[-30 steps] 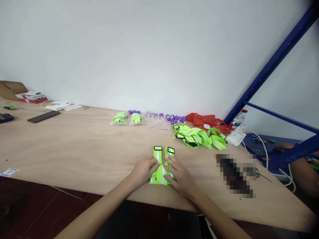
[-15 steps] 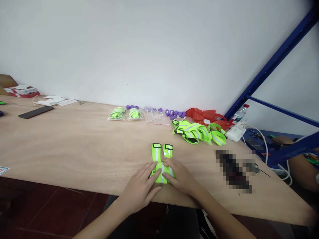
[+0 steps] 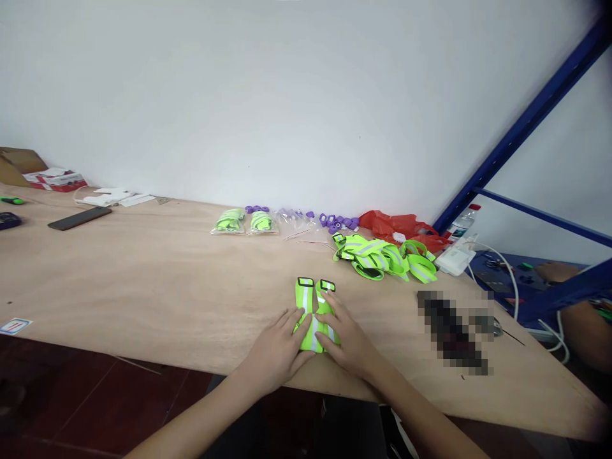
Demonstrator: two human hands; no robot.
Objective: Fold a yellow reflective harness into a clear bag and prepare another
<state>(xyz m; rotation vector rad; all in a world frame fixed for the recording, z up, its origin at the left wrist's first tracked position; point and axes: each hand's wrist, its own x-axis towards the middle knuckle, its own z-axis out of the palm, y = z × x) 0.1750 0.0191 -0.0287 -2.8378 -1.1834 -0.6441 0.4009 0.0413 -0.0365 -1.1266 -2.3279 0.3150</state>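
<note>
A fluorescent green reflective strap [image 3: 313,331] with silver stripes lies folded on the table close to its front edge. Two black buckles show at its far end. My left hand [image 3: 277,347] rests on the strap's left side, fingers stretched out. From the right, my right hand [image 3: 348,335] lies over the strap with its fingers spread, the longest reaching up near the right buckle. Parts of the strap are hidden under both hands. Beyond them sits a loose pile of similar green straps [image 3: 377,255].
Two clear bags of green straps [image 3: 229,220], clear plastic bags [image 3: 306,231], purple pieces [image 3: 337,223] and a red plastic bag [image 3: 394,224] line the wall. A bottle [image 3: 463,223] and white adapter [image 3: 456,258] stand right. A phone [image 3: 80,218] lies left. Another person's arm [image 3: 586,328] shows far right.
The fingers of my right hand have spread and reached farther up the right side of the strap. My left hand stays on the strap's left. The view has shifted slightly.
</note>
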